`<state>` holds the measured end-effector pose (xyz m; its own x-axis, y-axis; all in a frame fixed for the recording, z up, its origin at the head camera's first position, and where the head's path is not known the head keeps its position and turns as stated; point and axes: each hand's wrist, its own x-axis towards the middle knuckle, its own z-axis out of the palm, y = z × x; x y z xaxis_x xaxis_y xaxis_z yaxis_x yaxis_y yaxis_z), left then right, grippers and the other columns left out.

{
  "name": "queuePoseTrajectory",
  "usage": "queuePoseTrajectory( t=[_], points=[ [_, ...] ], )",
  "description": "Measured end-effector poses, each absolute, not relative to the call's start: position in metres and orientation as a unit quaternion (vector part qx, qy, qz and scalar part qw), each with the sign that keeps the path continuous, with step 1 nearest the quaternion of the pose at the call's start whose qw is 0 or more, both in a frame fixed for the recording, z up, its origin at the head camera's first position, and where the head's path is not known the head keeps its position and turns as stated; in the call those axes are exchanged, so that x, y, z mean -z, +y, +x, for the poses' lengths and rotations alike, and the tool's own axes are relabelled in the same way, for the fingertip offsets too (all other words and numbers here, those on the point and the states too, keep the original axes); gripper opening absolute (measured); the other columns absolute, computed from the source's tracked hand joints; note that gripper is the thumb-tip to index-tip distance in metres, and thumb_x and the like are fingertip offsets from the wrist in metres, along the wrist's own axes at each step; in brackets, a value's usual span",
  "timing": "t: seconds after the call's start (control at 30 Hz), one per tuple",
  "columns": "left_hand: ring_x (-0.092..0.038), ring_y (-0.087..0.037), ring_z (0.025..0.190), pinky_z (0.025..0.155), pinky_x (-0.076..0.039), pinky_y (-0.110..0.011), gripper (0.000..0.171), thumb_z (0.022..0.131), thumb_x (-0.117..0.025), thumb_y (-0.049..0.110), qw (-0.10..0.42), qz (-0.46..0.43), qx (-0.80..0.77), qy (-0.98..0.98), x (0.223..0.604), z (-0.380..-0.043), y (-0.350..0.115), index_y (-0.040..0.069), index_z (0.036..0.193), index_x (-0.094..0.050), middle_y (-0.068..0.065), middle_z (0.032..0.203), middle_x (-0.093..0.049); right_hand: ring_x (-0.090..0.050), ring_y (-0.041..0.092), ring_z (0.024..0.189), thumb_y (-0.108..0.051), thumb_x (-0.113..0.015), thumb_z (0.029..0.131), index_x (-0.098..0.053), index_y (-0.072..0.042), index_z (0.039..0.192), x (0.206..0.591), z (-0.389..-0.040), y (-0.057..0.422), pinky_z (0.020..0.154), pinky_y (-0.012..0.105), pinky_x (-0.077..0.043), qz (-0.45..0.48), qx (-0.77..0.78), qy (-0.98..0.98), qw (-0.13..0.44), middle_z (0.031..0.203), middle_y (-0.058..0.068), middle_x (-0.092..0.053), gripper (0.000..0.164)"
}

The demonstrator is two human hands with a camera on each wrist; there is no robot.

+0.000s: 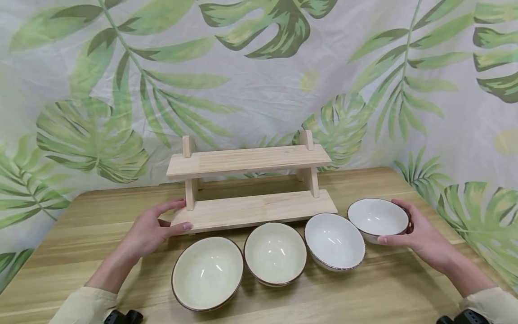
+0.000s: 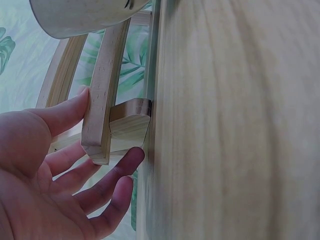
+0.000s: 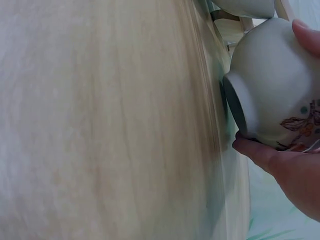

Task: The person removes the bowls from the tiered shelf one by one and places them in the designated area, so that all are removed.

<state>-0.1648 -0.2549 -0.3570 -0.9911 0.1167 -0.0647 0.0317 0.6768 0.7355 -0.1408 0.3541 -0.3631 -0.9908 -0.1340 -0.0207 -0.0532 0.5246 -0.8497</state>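
Observation:
At the left end of a two-tier wooden shelf rack (image 1: 259, 209), my left hand (image 1: 146, 231) grips the lower board, thumb on top. In the left wrist view the fingers of that hand (image 2: 55, 175) curl past the board's end (image 2: 97, 115). My right hand (image 1: 425, 245) holds the rightmost white bowl (image 1: 378, 216) by its right side, thumb at the near rim. The right wrist view shows that bowl's outside (image 3: 270, 75), with a painted flower pattern and a fingertip beside its foot.
Left of the held bowl, a white bowl (image 1: 335, 240) and two cream bowls (image 1: 275, 254) with dark rims stand in a row before the rack. All stand on a wood-grain table (image 1: 323, 297). Behind hangs a leaf-patterned cloth (image 1: 259, 99).

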Motion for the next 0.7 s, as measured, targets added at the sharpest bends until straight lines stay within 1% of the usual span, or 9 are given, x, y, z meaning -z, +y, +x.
queuePoseTrajectory(
  t=[0.17,0.4,0.5,0.53,0.6,0.63,0.67,0.7],
  points=[
    [-0.075,-0.037,0.112,0.075,-0.056,-0.033,0.079,0.095,-0.081,0.040,0.053,0.037,-0.394,0.917,0.357,-0.164,-0.256,0.009,0.159,-0.048,-0.034,0.162,-0.042,-0.057,-0.009,0.110,-0.009,-0.084,0.089,-0.010,0.000,0.164,0.365,-0.138,0.359,0.087,0.011,-0.049,-0.059,0.473,0.877,0.050,0.159,0.023,-0.032,0.106],
    [-0.075,-0.037,0.112,0.075,-0.056,-0.033,0.078,0.095,-0.081,0.040,0.049,0.041,-0.395,0.916,0.357,-0.164,-0.257,0.009,0.159,-0.048,-0.033,0.162,-0.041,-0.053,-0.015,0.111,-0.011,-0.085,0.088,-0.008,0.002,0.164,0.368,-0.138,0.362,0.087,0.009,-0.047,-0.061,0.464,0.881,0.066,0.161,0.028,-0.033,0.108],
    [-0.075,-0.037,0.111,0.075,-0.056,-0.033,0.078,0.095,-0.081,0.039,0.047,0.043,-0.393,0.917,0.358,-0.163,-0.257,0.009,0.159,-0.048,-0.033,0.162,-0.042,-0.055,-0.012,0.112,-0.011,-0.084,0.089,-0.008,0.002,0.164,0.367,-0.138,0.363,0.087,0.010,-0.047,-0.065,0.462,0.882,0.073,0.159,0.032,-0.035,0.108],
    [-0.075,-0.037,0.111,0.075,-0.056,-0.033,0.078,0.095,-0.081,0.039,0.047,0.044,-0.391,0.918,0.359,-0.163,-0.257,0.008,0.159,-0.048,-0.034,0.161,-0.042,-0.056,-0.008,0.114,-0.012,-0.084,0.090,-0.009,0.002,0.164,0.366,-0.138,0.363,0.087,0.011,-0.048,-0.068,0.454,0.885,0.075,0.158,0.033,-0.036,0.106],
    [-0.075,-0.041,0.114,0.078,-0.059,-0.037,0.082,0.096,-0.080,0.042,0.050,0.039,-0.383,0.921,0.359,-0.162,-0.257,0.007,0.161,-0.044,-0.036,0.160,-0.043,-0.060,0.009,0.126,-0.016,-0.081,0.093,-0.008,0.002,0.166,0.360,-0.139,0.365,0.087,0.013,-0.048,-0.076,0.425,0.898,0.084,0.161,0.035,-0.034,0.104],
    [-0.074,-0.043,0.116,0.080,-0.060,-0.041,0.085,0.096,-0.079,0.044,0.050,0.037,-0.378,0.924,0.359,-0.160,-0.257,0.006,0.163,-0.040,-0.038,0.158,-0.045,-0.060,0.022,0.132,-0.019,-0.079,0.096,-0.006,0.001,0.167,0.356,-0.140,0.365,0.091,0.019,-0.051,-0.081,0.408,0.905,0.089,0.163,0.036,-0.031,0.103],
    [-0.071,-0.047,0.119,0.084,-0.061,-0.046,0.089,0.097,-0.077,0.046,0.048,0.034,-0.371,0.927,0.358,-0.159,-0.257,0.005,0.164,-0.036,-0.038,0.159,-0.043,-0.056,0.036,0.138,-0.021,-0.077,0.098,-0.005,0.001,0.168,0.351,-0.141,0.366,0.097,0.028,-0.054,-0.086,0.392,0.911,0.091,0.165,0.037,-0.027,0.103],
    [-0.068,-0.050,0.124,0.089,-0.060,-0.052,0.092,0.098,-0.075,0.049,0.047,0.030,-0.361,0.931,0.357,-0.158,-0.258,0.005,0.166,-0.031,-0.039,0.159,-0.041,-0.049,0.049,0.142,-0.025,-0.075,0.099,-0.003,-0.001,0.169,0.345,-0.143,0.365,0.103,0.039,-0.054,-0.089,0.374,0.919,0.091,0.167,0.037,-0.023,0.103]
  ],
)
